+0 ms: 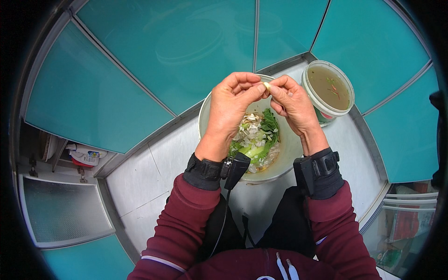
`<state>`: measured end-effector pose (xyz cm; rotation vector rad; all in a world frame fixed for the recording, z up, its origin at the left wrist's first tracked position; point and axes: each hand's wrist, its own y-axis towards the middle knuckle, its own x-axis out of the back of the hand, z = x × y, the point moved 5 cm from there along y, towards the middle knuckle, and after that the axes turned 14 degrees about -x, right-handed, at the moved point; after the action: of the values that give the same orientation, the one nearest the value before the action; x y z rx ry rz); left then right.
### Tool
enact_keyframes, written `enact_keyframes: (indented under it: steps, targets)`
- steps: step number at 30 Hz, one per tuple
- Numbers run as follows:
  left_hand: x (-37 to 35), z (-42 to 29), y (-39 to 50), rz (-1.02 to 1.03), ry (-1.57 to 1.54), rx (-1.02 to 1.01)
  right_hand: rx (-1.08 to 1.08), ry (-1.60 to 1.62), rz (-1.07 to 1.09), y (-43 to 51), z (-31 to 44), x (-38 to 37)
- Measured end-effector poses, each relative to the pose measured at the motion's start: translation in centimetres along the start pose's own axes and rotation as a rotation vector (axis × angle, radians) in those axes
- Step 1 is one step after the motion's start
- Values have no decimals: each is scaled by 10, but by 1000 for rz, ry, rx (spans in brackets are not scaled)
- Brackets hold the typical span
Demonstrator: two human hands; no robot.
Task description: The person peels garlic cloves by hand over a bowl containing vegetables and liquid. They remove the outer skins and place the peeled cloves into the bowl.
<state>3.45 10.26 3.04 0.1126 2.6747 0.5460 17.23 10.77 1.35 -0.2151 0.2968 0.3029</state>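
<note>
Between the thumbs and fingertips of both hands is a small pale piece, what looks like a garlic clove (267, 85). My left hand (234, 101) pinches it from the left, and my right hand (292, 101) grips it from the other side. A thin whitish scrap shows by the right fingers. Both hands are above a large pale plastic bucket (292, 168). Inside lie green leaves (269, 122), pale translucent scraps (257, 141) and thin papery peelings (252, 119). The hands and forearms hide part of the bucket's rim.
A smaller bucket (303, 82) of murky water (325, 87) with green and red bits floats stands at the right. Teal cabinet doors (210, 52) curve around the pale tiled floor (150, 175). An opened cabinet at left holds a white plastic bottle (85, 154). A cable (224, 224) hangs from my left wrist.
</note>
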Motion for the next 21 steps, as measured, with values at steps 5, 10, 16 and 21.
enact_keyframes:
  steps: [5, 10, 16, 21]
  targets:
    - [1, 3, 0, 10, 14, -4, 1, -24, -14, -1, 1, 0]
    - [2, 4, 1, 16, 11, 6, -2, -61, -40, -1, 1, 0]
    - [4, 5, 0, -9, 60, 4, 1, -149, -84, -1, 1, 2]
    - [7, 10, 1, -55, 134, -12, 44, -260, -151, -1, 1, 2]
